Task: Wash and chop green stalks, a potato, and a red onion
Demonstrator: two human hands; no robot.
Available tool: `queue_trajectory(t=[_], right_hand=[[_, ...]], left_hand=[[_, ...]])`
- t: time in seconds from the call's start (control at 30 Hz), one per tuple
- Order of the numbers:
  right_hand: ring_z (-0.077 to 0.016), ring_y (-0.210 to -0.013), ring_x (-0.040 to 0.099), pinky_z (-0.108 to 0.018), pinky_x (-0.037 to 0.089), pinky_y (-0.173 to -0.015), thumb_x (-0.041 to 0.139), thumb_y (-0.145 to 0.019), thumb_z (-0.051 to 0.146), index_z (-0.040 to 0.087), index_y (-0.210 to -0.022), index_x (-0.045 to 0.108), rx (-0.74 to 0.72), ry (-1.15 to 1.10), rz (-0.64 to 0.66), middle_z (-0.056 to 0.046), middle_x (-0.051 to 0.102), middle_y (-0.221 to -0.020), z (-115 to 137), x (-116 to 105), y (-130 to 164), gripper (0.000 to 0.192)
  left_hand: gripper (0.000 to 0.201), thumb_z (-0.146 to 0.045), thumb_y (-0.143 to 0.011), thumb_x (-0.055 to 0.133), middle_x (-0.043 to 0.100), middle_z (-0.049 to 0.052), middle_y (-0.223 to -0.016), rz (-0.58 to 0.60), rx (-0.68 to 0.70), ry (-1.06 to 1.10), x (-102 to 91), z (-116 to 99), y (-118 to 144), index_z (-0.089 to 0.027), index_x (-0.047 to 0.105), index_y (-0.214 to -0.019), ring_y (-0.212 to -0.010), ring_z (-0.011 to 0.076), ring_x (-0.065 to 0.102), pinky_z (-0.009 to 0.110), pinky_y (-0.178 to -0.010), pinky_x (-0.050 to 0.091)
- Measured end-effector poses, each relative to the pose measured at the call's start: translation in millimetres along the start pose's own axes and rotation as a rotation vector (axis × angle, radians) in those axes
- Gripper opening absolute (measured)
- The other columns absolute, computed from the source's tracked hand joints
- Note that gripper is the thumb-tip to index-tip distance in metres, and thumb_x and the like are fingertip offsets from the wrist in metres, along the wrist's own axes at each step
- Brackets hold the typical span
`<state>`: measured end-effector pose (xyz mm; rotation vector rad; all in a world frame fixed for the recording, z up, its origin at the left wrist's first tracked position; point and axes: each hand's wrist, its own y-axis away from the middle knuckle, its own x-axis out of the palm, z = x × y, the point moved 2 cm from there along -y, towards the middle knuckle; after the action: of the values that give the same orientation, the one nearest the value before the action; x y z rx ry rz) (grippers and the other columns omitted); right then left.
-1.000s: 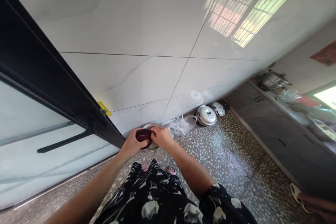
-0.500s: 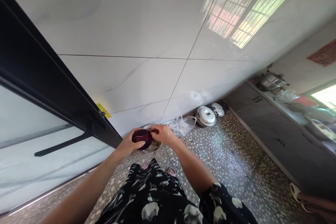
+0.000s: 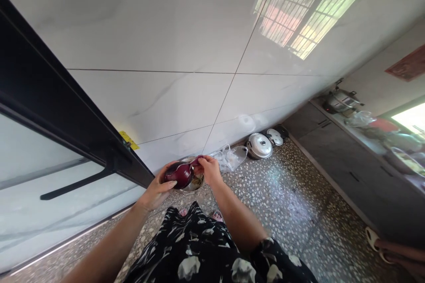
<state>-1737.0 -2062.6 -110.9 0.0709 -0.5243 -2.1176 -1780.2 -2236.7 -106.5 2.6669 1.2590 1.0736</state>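
Observation:
My left hand (image 3: 156, 189) grips a dark purple onion (image 3: 179, 174) from below and the left side. My right hand (image 3: 209, 169) pinches a strip of purple skin (image 3: 196, 160) that stands away from the onion's right side. Both hands are held above a metal bowl (image 3: 194, 183) that sits on the speckled floor by the wall, with scraps inside it. My knees in black flowered fabric (image 3: 199, 247) fill the bottom of the view.
A crumpled clear plastic bag (image 3: 229, 158) lies right of the bowl. A steel pot with lid (image 3: 259, 146) and more lids stand against the white tiled wall. A black door frame (image 3: 66, 115) is at left, grey cabinets (image 3: 345, 163) at right.
The onion has turned in my left hand and lifted slightly. My right hand has pulled a strip of skin up and away from it.

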Motion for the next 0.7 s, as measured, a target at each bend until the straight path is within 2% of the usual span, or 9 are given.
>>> queue_trajectory(t=[0.07,0.13,0.27,0.37,0.47,0.53,0.57,0.63,0.7], right_hand=[[-0.0112,-0.047,0.056,-0.02,0.045,-0.043,0.052,-0.07,0.031,0.017,-0.071,0.057,0.003,0.02,-0.048,0.0,0.063,-0.059,-5,-6,-8,0.016],[-0.0116,-0.049,0.057,-0.02,0.046,-0.046,0.048,-0.073,0.03,0.016,-0.074,0.06,-0.01,0.141,-0.064,0.0,0.063,-0.059,-13,-14,-16,0.018],[-0.012,-0.055,0.059,-0.019,0.045,-0.053,0.045,-0.079,0.023,0.016,-0.079,0.066,-0.106,0.669,-0.044,-0.001,0.065,-0.06,-29,-29,-33,0.022],[-0.0147,-0.069,0.063,-0.021,0.045,-0.063,0.048,-0.081,0.021,0.017,-0.084,0.069,-0.171,1.068,-0.012,-0.005,0.07,-0.072,-36,-32,-43,0.021],[-0.0199,-0.085,0.064,-0.024,0.045,-0.071,0.057,-0.079,0.022,0.015,-0.095,0.068,-0.169,1.26,0.006,-0.01,0.071,-0.088,-33,-28,-46,0.021],[-0.02,-0.084,0.064,-0.025,0.046,-0.07,0.058,-0.08,0.025,0.014,-0.099,0.067,-0.16,1.244,0.02,-0.01,0.071,-0.089,-25,-22,-40,0.024],[-0.0184,-0.08,0.064,-0.024,0.046,-0.068,0.055,-0.083,0.028,0.015,-0.1,0.066,-0.159,1.165,0.061,-0.009,0.071,-0.088,-20,-18,-34,0.025],[-0.0143,-0.069,0.064,-0.021,0.048,-0.061,0.046,-0.089,0.037,0.018,-0.103,0.066,-0.142,0.888,0.225,-0.005,0.071,-0.086,-8,-8,-18,0.031],[-0.0127,-0.063,0.064,-0.02,0.049,-0.056,0.048,-0.086,0.046,0.02,-0.111,0.064,-0.09,0.588,0.426,-0.002,0.07,-0.084,3,1,1,0.039]], left_hand=[[0.063,-0.026,-0.052,0.079,0.064,0.009,-0.113,-0.026,0.008,0.066,-3.7,5,0,-0.023,0.059,-0.112,-0.108,0.0321,0.057,0.043,-0.09,0.048],[0.06,-0.028,-0.051,0.078,0.066,0.008,-0.11,-0.074,0.021,0.137,-7.6,9,0,-0.023,0.062,-0.108,-0.111,0.0324,0.055,0.044,-0.093,0.047],[0.043,-0.032,-0.058,0.074,0.067,0.006,-0.108,-0.155,-0.03,0.286,-10.8,14,-2,-0.023,0.064,-0.099,-0.118,0.0289,0.05,0.044,-0.097,0.045],[0.033,-0.033,-0.067,0.069,0.065,0.005,-0.113,-0.183,-0.093,0.379,-9.2,16,-3,-0.023,0.064,-0.098,-0.121,0.0272,0.048,0.046,-0.095,0.047],[0.032,-0.032,-0.065,0.07,0.066,0.006,-0.111,-0.208,-0.095,0.355,-8.4,16,-2,-0.023,0.065,-0.095,-0.118,0.0279,0.05,0.045,-0.092,0.049],[0.038,-0.029,-0.061,0.074,0.066,0.005,-0.11,-0.21,-0.047,0.288,-8.3,15,0,-0.022,0.065,-0.097,-0.115,0.0276,0.052,0.041,-0.093,0.048],[0.043,-0.026,-0.059,0.075,0.066,0.005,-0.111,-0.205,-0.019,0.249,-8.0,14,1,-0.023,0.064,-0.1,-0.114,0.0272,0.053,0.04,-0.093,0.048],[0.055,-0.02,-0.054,0.078,0.065,0.004,-0.113,-0.19,0.025,0.177,-6.7,10,4,-0.025,0.062,-0.107,-0.111,0.0263,0.055,0.039,-0.095,0.046],[0.061,-0.016,-0.051,0.079,0.065,0.003,-0.113,-0.174,0.052,0.117,-4.8,7,6,-0.025,0.061,-0.108,-0.11,0.0259,0.056,0.038,-0.095,0.045]])
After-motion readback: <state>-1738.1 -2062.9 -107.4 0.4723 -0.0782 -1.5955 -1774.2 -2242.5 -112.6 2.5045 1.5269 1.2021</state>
